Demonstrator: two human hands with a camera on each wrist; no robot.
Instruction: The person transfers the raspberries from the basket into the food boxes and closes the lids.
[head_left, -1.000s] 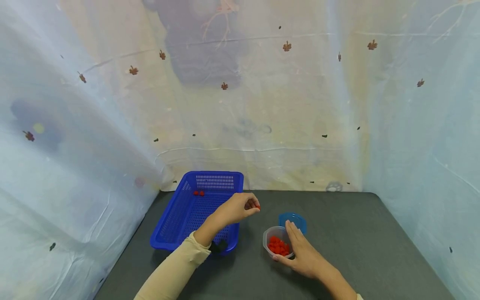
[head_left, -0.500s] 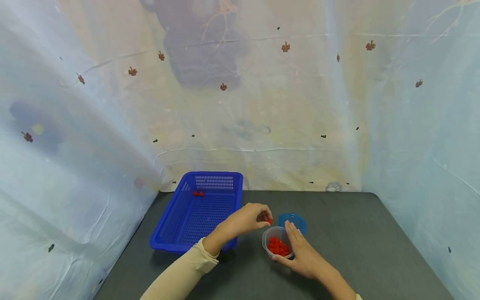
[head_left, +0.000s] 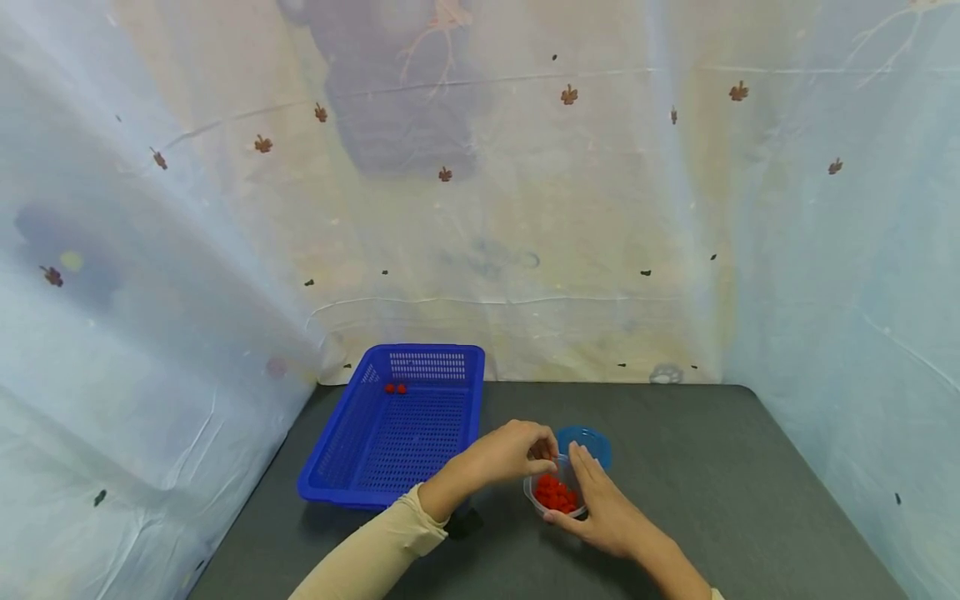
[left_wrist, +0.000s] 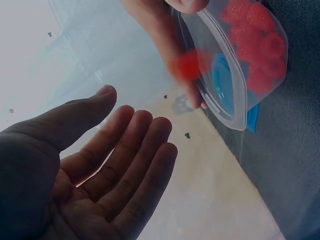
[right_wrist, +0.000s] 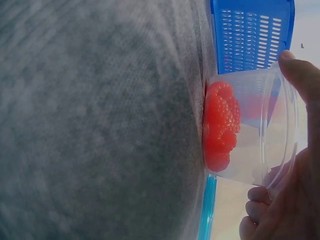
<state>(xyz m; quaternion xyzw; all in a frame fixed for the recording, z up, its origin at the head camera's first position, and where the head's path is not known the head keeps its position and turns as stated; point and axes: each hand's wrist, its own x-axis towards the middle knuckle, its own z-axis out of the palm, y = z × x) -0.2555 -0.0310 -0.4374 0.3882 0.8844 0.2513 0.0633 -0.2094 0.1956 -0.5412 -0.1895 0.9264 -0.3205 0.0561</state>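
Observation:
A clear plastic container (right_wrist: 250, 159) stands on the table, its bottom covered with raspberries (head_left: 556, 496). My right hand (head_left: 611, 512) holds it by the rim, thumb on one side and fingers on the other. Over the container's left side is my left hand (head_left: 517, 454). In the left wrist view its fingers (left_wrist: 145, 175) are spread and relaxed, touching nothing. A blurred raspberry (left_wrist: 189, 65) hangs in the air at the container's mouth, apart from those fingers.
To the left stands a blue perforated basket (head_left: 405, 442) with two raspberries (head_left: 396, 388) near its far end. A round blue lid (head_left: 588, 443) lies just behind the container. A patterned sheet (head_left: 525, 250) rises behind the dark table (head_left: 697, 467).
My left hand has moved right and toward me, from beside the basket to over the container, and has let go of the raspberry it pinched. The right hand has stayed in place.

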